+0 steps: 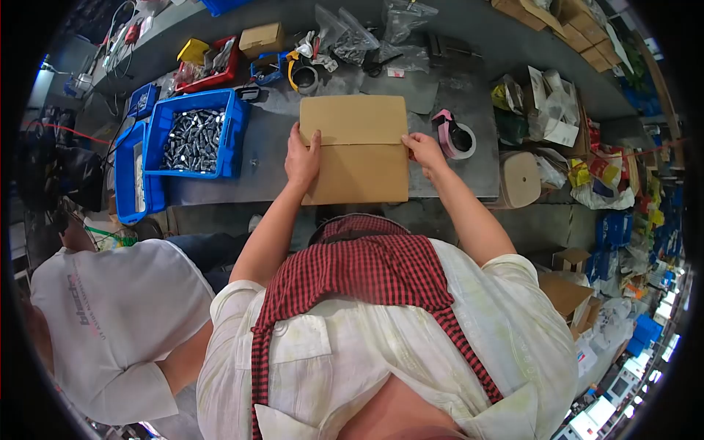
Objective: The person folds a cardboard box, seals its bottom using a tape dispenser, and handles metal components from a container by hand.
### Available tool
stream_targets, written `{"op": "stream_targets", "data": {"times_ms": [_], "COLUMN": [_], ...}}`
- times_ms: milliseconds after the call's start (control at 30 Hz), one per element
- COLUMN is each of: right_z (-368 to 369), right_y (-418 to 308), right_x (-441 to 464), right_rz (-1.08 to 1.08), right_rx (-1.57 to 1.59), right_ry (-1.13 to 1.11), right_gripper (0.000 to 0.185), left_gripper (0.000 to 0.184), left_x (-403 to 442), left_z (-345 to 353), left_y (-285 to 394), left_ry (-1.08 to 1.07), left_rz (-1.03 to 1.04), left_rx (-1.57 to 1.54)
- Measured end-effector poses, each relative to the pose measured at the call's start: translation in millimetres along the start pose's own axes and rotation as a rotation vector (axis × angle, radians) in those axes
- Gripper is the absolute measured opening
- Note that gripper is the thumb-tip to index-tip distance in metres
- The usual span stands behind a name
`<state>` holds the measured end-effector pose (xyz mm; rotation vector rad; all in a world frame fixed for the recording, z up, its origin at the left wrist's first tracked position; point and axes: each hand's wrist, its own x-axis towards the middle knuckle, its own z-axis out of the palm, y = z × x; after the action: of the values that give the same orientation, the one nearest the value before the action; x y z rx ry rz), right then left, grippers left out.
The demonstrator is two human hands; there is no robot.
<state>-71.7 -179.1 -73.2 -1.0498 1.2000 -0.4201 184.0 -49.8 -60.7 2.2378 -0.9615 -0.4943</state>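
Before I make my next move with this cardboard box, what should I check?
1. Left hand on the cardboard box: ok, at its left edge.
2. Right hand placed: ok, at the right edge near the seam.
3. Top flaps brought together: ok, the seam runs across the top.
4. Seam taped: not ok, no tape shows there.
5. Tape dispenser nearby: ok, just right of your right hand.
6. Contents: cannot tell, hidden inside.

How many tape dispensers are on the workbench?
2: a pink one right of the person's right hand, and a yellow one beyond the carton's far left corner. Clutter may hide others.
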Motion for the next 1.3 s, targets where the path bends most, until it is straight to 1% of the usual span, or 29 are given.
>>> {"op": "stream_targets", "data": {"times_ms": [100, 167, 300, 400, 467, 500, 567, 667, 700, 767, 800, 867, 900, 967, 1000, 1067, 1100, 1167, 1200, 1267, 1300], "right_z": [2.0, 4.5, 2.5, 3.3, 0.9, -0.2, -5.9, -0.9, -0.5, -1.7, -3.9, -6.4, -7.7, -13.0, -14.2, -16.7, -17.8, -19.2, -18.2, -14.4, -12.4], "right_y": [6.7, 0.7, 6.7, 5.3, 6.7, 8.7, 17.9, 14.2, 15.0, 16.5, 18.7, 18.0, 15.2, 6.2, 7.4, 11.6, 12.7, 17.2, 19.8, 25.2, 29.3], "right_x": [-0.2, 6.2, 9.1, 1.0, 2.9, 6.9, 9.9, -4.0, -5.4, -5.6, -7.3, -5.6, -8.6, -14.0, -12.6, -9.4, -9.2, -10.7, -11.9, -14.1, -12.4], "right_rz": [-0.038, -0.056, -0.056, -0.101, -0.115, -0.123, -0.065, -0.072, -0.063, -0.118, -0.104, -0.119, -0.115, -0.153, -0.151, -0.086, -0.085, -0.125, -0.123, -0.104, -0.101], "right_rx": [0.067, 0.151, 0.123, 0.149, 0.012, 0.011, 0.081, 0.168, 0.169, 0.167, 0.167, -0.016, -0.014, -0.572, -0.571, -0.549, -0.549, -0.396, -0.396, -0.188, -0.189], "right_ry": [0.021, 0.074, 0.073, 0.04, 0.004, 0.002, -0.065, -0.077, -0.076, -0.046, -0.043, -0.019, -0.019, 0.002, -0.001, -0.018, -0.021, -0.071, -0.071, -0.045, -0.045], "right_gripper": [0.021, 0.021, 0.02, 0.018, 0.017, 0.017, 0.017, 0.017, 0.017, 0.014, 0.014, 0.015, 0.015, 0.019, 0.019, 0.027, 0.027, 0.024, 0.024, 0.022, 0.022], "left_gripper": [0.066, 0.068, 0.069, 0.069, 0.068, 0.068, 0.067, 0.067, 0.067, 0.067, 0.067, 0.067, 0.067, 0.068, 0.068, 0.068, 0.068, 0.068, 0.068, 0.068, 0.068], "left_x": [-0.8, 7.5, 9.9, 9.3, 9.7, 10.8, 9.7, 9.8, 9.8, 10.2, 8.0, 10.8, 10.6, 10.5, 11.2, 12.4, 12.8, 11.7, 11.0, 10.0, 10.7], "left_z": [0.4, 2.5, 9.8, 11.6, 11.0, 10.0, 8.5, 5.4, 6.7, 10.1, 10.6, 8.7, 8.0, 6.7, 6.9, 9.0, 9.6, 11.2, 11.4, 11.8, 12.2], "left_y": [-0.6, 5.5, 1.5, 0.8, 0.2, 1.2, 2.1, 3.0, 1.8, 0.5, 0.2, 2.4, 3.4, 5.0, 4.0, 1.6, 1.0, -0.8, -0.1, 3.0, 3.3], "left_ry": [0.016, 0.02, 0.021, 0.026, 0.014, 0.02, 0.006, -0.025, -0.033, -0.023, -0.034, -0.039, -0.042, -0.07, -0.071, -0.066, -0.066, -0.054, -0.055, -0.039, -0.041], "left_rz": [0.032, 0.044, 0.044, 0.067, 0.066, 0.069, 0.072, 0.072, 0.066, 0.073, 0.065, 0.062, 0.06, 0.06, 0.057, 0.067, 0.064, 0.077, 0.075, 0.081, 0.079], "left_rx": [-0.007, 0.007, 0.05, 0.046, 0.087, 0.084, 0.086, 0.084, 0.086, 0.105, 0.107, 0.131, 0.134, 0.133, 0.136, 0.138, 0.139, 0.147, 0.148, 0.156, 0.155]}}
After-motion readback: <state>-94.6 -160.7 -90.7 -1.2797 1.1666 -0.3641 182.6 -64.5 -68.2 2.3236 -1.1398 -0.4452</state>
